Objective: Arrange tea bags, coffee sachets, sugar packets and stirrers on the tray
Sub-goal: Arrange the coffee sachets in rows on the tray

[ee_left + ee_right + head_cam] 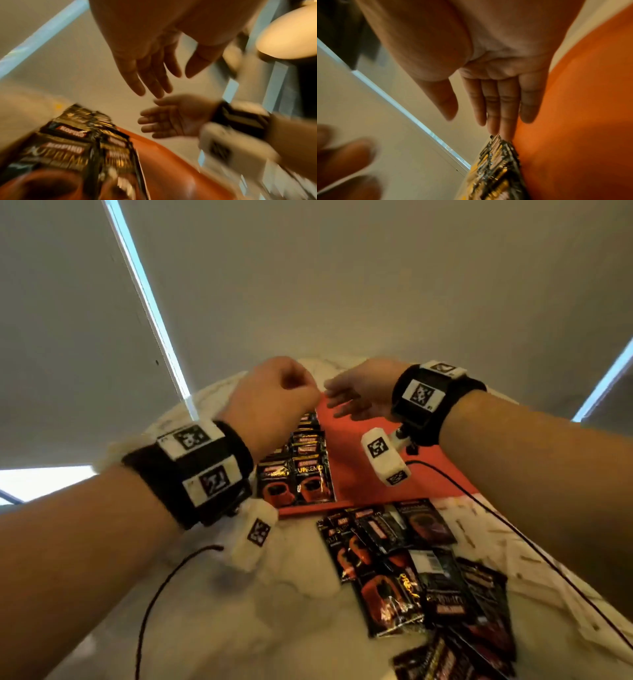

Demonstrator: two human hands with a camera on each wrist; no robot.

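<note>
A pale marble-patterned table (260, 604) is seen below both forearms. An orange tray (363, 474) lies on it. Overlapping rows of black coffee sachets (310, 470) are laid along the tray's left side; a loose pile of sachets (414, 573) is scattered on the table, nearer than the tray. The left hand (274, 402) is held above the rows, fingers straight, nothing gripped. The right hand (359, 395) is spread above the tray's far end, empty.
</note>
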